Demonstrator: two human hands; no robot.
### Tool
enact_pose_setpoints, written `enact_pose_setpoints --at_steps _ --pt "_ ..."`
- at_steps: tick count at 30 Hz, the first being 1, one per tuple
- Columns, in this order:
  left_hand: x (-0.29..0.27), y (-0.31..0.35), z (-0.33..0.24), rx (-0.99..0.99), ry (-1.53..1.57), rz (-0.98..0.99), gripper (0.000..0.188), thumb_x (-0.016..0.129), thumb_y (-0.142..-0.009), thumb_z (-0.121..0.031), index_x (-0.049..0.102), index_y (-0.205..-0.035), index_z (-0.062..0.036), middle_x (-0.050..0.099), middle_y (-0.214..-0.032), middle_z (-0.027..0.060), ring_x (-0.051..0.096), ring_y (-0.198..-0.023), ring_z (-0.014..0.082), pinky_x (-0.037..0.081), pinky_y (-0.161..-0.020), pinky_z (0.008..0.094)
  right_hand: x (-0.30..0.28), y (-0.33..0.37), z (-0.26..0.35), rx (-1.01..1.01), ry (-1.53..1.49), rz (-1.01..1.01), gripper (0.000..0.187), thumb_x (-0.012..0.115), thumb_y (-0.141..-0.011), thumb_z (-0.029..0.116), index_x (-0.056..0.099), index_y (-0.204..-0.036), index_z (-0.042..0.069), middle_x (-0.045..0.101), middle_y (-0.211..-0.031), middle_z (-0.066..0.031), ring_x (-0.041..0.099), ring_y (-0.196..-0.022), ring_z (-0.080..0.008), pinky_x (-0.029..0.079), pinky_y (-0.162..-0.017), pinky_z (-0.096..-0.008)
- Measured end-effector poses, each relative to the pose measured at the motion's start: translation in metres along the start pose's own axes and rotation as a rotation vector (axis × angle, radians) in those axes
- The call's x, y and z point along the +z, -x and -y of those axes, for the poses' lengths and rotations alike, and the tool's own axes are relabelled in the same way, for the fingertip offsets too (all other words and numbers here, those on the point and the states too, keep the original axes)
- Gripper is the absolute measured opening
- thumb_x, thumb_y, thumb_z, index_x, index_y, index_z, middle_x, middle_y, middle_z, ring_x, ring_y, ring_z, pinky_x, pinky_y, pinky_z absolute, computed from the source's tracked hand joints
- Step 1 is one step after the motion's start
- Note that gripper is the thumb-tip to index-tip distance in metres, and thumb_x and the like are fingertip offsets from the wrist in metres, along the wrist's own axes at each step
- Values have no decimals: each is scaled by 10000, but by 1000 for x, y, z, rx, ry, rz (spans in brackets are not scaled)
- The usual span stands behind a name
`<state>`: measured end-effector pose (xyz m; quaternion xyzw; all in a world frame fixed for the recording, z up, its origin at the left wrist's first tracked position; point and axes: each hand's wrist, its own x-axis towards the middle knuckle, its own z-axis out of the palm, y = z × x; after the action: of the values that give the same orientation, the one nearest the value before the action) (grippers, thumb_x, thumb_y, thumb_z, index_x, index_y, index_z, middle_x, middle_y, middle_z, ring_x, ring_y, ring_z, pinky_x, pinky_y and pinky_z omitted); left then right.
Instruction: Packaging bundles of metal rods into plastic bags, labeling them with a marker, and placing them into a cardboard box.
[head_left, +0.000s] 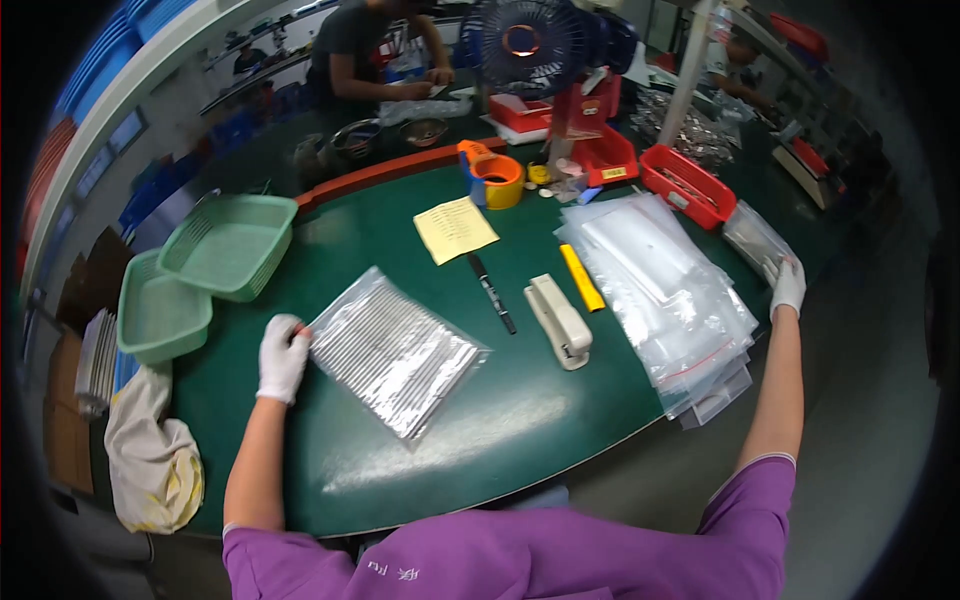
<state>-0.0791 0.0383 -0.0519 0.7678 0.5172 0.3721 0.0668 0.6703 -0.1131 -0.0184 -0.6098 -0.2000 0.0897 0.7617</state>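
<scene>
A clear plastic bag (395,350) lies flat on the green table, filled with a row of thin silvery strips or tubes. My left hand (283,358), in a white glove with bare fingertips, is curled at the bag's left edge, its thumb and finger closed on that edge. Far out on the right, my gloved right hand (787,285) has its fingers on a stack of small clear bags (755,236). Its grip is partly hidden. Between my arms lie a beige stapler (560,322), a yellow cutter knife (581,277) and a black marker (491,294).
Large clear bags (665,290) overlap the table's right edge. Beyond are a yellow note (455,230), a tape dispenser (493,180), a red bin (687,186) and a fan (530,45). Green baskets (228,245) and a cloth (150,450) are left. A person (365,60) works opposite.
</scene>
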Motion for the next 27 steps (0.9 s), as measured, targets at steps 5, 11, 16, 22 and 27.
enact_pose_setpoints --at_steps 5,11,16,22,27 --pt "-52 25 51 -128 -34 28 98 570 -786 -34 498 -771 31 483 -801 115 502 -761 246 417 -716 298 3 -3 12 -25 -5 -53 345 470 -945 151 407 -1231 -31 507 -1148 -179 631 -924 -334 562 -758 -352" --pt "-96 63 99 -176 -200 16 121 562 -814 -49 480 -783 33 466 -795 119 482 -737 257 411 -698 320 16 -15 58 -197 -87 -71 327 475 -948 165 416 -1188 -49 517 -1122 -179 631 -941 -310 547 -787 -336" --pt "-103 78 107 -203 -228 -48 113 554 -817 -26 470 -772 34 443 -780 120 466 -718 255 405 -680 321 14 -10 115 -298 -71 -101 325 497 -937 139 414 -1181 -60 517 -1113 -171 637 -932 -310 545 -764 -326" --pt "-90 75 114 -206 -205 -102 116 564 -812 -30 481 -764 37 457 -794 116 479 -732 246 410 -697 317 -12 49 173 -567 151 -116 242 506 -938 166 526 -1062 -40 580 -895 -92 671 -774 -233 548 -625 -275" --pt "-99 73 106 -222 -267 -120 132 588 -805 -55 509 -761 40 487 -771 127 492 -706 251 422 -693 330 7 153 238 -688 223 -49 236 556 -917 219 588 -1021 9 583 -795 -27 623 -662 -121 509 -593 -223"
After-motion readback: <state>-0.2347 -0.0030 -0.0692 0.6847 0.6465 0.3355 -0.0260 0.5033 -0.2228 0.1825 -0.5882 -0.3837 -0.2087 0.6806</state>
